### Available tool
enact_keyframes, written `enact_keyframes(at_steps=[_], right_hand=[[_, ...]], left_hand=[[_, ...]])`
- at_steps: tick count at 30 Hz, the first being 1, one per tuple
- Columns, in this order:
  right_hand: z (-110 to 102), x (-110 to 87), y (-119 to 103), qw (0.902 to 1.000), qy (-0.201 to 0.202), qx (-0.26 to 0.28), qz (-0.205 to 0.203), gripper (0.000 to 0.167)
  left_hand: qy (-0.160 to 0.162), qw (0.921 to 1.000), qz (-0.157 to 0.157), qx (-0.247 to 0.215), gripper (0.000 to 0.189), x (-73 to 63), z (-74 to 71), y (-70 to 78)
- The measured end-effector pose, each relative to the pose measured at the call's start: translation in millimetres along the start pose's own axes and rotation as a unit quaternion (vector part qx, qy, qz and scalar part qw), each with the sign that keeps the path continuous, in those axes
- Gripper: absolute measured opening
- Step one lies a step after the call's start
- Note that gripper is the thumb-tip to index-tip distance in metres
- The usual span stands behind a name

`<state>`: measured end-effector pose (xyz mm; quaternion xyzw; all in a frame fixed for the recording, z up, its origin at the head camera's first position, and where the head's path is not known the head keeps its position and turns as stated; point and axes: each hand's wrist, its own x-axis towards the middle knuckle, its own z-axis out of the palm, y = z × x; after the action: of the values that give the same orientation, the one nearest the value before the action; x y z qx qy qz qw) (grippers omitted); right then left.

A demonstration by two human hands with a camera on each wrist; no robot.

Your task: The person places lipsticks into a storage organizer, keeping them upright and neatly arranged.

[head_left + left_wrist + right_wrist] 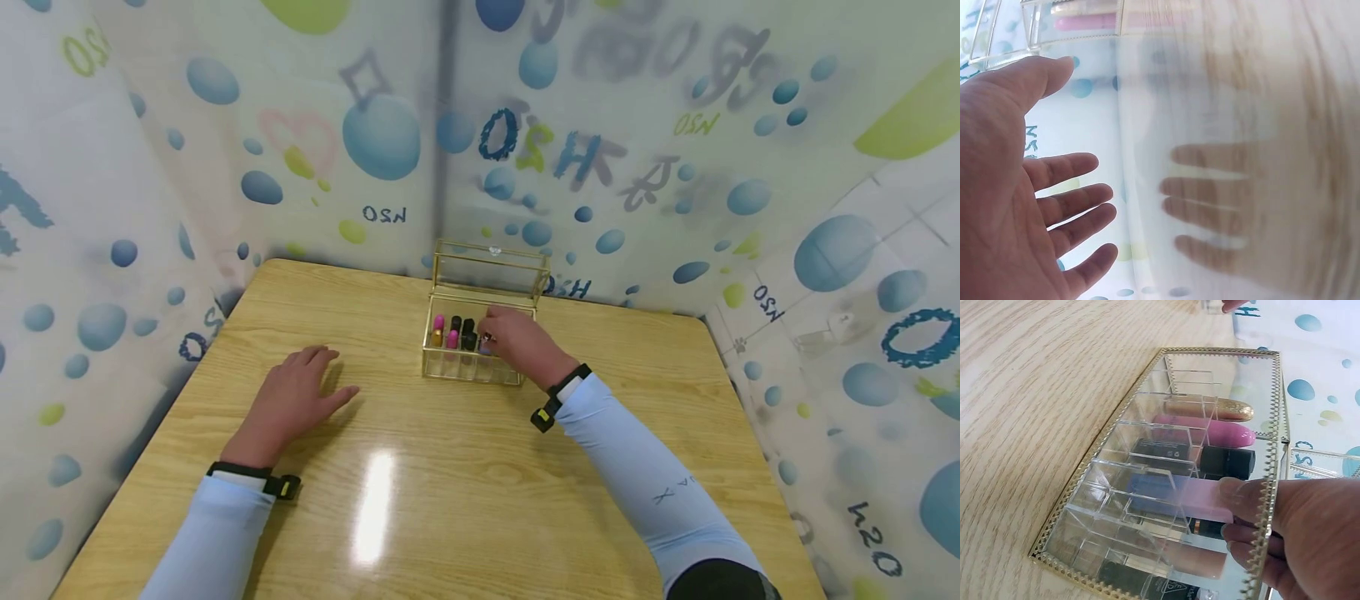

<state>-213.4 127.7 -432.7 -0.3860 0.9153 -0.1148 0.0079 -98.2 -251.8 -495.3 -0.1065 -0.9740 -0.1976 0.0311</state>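
Note:
A glass box with gold edging stands toward the back of the table, its lid raised against the wall side. Clear dividers split its inside, and lipsticks stand in the slots. My right hand reaches into the right part of the box. There its thumb and fingers pinch the pink upper end of a pink and blue lipstick, whose blue part sits between the dividers. Left of the box, my left hand hovers low over the table, fingers spread and holding nothing; its palm shows in the left wrist view.
Beside the held lipstick, the box contains a gold lipstick, a magenta one and a black one, plus others. A wooden table lies under everything. A patterned curtain hangs close behind the box.

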Motion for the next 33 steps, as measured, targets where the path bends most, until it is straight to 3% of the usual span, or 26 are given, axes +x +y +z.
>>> enact_keyframes(at_steps=[24, 29, 33], right_hand=[[3, -3.2, 7, 0.9998, 0.001, 0.008, 0.016, 0.021], [-1, -8.2, 6, 0.9994, 0.019, 0.023, 0.019, 0.03], [-11, -21.8, 3, 0.9974, 0.064, 0.023, 0.024, 0.028]], left_hand=[[0.01, 1.0, 0.001, -0.001, 0.071, 1.2, 1.8, -1.1], [0.008, 1.0, -0.001, -0.001, 0.072, 0.0, 0.8, -1.8], [0.008, 1.0, -0.003, 0.001, 0.072, 1.0, -0.3, -2.4]])
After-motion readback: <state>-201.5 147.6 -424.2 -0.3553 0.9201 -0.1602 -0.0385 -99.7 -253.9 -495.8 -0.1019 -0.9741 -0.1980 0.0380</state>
